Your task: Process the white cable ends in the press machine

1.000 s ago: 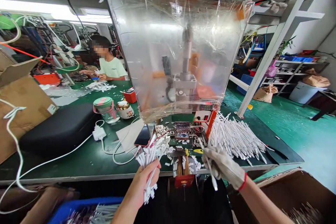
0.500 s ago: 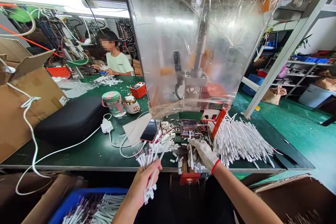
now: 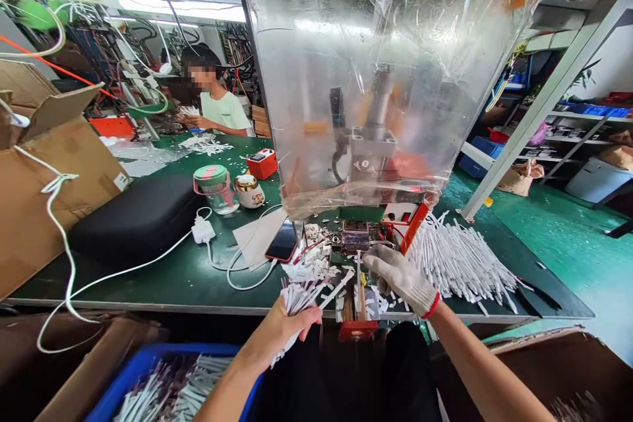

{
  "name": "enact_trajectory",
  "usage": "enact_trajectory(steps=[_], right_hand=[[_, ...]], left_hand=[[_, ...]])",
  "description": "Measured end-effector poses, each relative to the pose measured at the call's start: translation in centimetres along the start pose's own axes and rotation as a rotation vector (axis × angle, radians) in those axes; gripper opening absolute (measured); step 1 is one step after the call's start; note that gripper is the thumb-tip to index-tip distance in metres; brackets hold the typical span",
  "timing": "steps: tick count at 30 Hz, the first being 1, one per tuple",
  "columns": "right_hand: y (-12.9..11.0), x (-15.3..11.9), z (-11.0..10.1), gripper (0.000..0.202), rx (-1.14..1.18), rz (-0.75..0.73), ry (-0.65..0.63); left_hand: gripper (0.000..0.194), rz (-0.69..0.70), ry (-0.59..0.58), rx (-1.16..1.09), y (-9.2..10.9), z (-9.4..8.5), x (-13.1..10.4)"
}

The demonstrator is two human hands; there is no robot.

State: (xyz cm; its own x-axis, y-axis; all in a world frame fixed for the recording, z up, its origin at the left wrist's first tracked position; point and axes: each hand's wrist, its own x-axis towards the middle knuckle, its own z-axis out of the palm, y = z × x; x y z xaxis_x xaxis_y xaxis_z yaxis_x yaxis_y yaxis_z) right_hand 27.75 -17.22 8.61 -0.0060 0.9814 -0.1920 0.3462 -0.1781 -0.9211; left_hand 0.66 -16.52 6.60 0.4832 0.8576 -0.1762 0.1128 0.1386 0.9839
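Observation:
My left hand (image 3: pixel 293 324), bare, is closed around a bunch of thin white strips (image 3: pixel 301 295) with reddish wire ends showing at the top. One longer strip (image 3: pixel 338 287) sticks out of the bunch to the right. My right hand (image 3: pixel 403 280) wears a whitish knitted glove with a red cuff edge. Its curled fingertips are right beside a single white strip (image 3: pixel 359 268) that runs up to a small metal fixture (image 3: pixel 356 239) under the machine. Whether the fingertips pinch this strip, I cannot make out.
A cloudy plastic guard (image 3: pixel 366 79) hangs over the machine. White strips are heaped (image 3: pixel 459 264) at right, near black-bladed scissors (image 3: pixel 537 297). Left stand a phone (image 3: pixel 281 242), a jar (image 3: pixel 215 190) and a black case (image 3: pixel 138 221). A blue bin (image 3: pixel 163 351) sits below. Another person (image 3: pixel 222 109) sits behind.
My gloved right hand has moved slightly right and up from the strip it held, which now reaches up to the fixture. My left hand has shifted right, its bunch tilting toward the right.

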Motion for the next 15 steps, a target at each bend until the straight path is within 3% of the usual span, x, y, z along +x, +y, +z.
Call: enact_trajectory(steps=[3, 6, 11, 13, 15], right_hand=[[-2.7, -2.2, -1.2, 0.03, -0.265, -0.173, -0.225], [-3.9, -3.9, -0.8, 0.02, -0.37, -0.202, -0.255], [-3.1, -6.1, 0.1, 0.018, -0.131, -0.07, -0.365], [-2.3, -7.0, -0.4, 0.019, -0.049, -0.007, -0.397], [-1.2, -7.5, -2.0, 0.019, 0.027, 0.013, -0.31]], left_hand=[[0.028, 0.001, -0.15, 0.066, 0.3, 0.1, 0.8], [0.027, -0.031, -0.301, 0.076, 0.8, 1.2, 1.4], [0.043, -0.124, -0.506, 0.075, 2.1, 3.0, 1.3], [0.048, -0.182, -0.568, 0.073, 2.2, 2.6, 1.1], [0.049, -0.229, -0.578, 0.072, 1.9, 1.5, 1.1]])
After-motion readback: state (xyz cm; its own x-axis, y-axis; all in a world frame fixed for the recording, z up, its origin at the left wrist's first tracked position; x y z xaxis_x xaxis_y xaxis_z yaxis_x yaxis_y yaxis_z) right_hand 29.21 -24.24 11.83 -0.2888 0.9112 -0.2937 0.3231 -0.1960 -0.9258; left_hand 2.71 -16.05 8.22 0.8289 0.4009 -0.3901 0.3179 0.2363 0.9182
